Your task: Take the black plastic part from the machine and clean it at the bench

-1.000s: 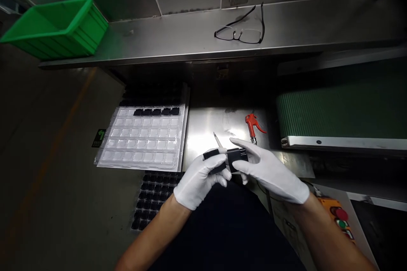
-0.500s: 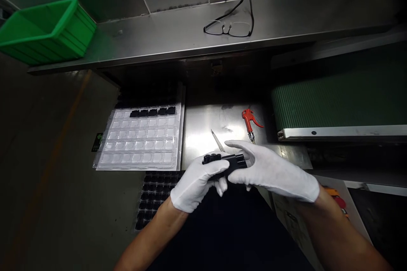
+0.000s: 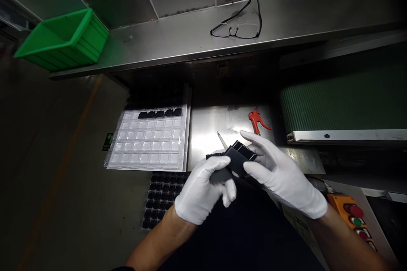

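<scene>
Where fingers (image 3: pixel 222 161) meet, black part (image 3: pixel 239 159) pinched between.

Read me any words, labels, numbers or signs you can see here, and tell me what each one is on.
No text can be read.
Green sign on the floor left of the clear tray: a pale mark, too blurred to read.
Orange button box: red and green buttons, no legible lettering.
Black part held in the left hand and right hand: no marking visible.
</scene>
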Demonstrator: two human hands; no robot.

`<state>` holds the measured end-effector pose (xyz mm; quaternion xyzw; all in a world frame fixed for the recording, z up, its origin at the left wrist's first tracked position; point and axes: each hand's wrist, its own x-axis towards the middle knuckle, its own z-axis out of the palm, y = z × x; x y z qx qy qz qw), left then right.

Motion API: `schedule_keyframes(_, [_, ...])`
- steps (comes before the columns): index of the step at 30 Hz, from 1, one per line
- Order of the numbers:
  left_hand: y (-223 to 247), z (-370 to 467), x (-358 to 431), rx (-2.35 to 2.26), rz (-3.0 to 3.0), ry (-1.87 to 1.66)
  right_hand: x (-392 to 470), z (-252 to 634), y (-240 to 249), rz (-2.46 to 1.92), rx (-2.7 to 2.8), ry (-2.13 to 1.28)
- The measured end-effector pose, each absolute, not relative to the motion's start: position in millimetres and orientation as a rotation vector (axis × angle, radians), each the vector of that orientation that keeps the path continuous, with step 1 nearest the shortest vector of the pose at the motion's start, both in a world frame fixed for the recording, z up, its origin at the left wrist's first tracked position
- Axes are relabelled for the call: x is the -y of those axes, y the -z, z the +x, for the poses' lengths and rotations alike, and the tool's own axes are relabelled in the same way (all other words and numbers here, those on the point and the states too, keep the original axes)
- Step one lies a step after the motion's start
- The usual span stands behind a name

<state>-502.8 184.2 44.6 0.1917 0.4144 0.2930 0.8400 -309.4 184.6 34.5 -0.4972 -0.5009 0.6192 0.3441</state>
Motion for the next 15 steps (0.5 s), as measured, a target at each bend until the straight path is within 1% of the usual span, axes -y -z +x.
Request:
schedule_keyframes(5, [-51,-501,-181,-0.878,0.406,-0.554,-187,-305,-32,-1.200,1.300,-1.601])
schedule_keyframes(15, [-64,-489,-178,-1.005,0.468,-0.580,-188,-297,-32,-1.249,1.368,-1.545])
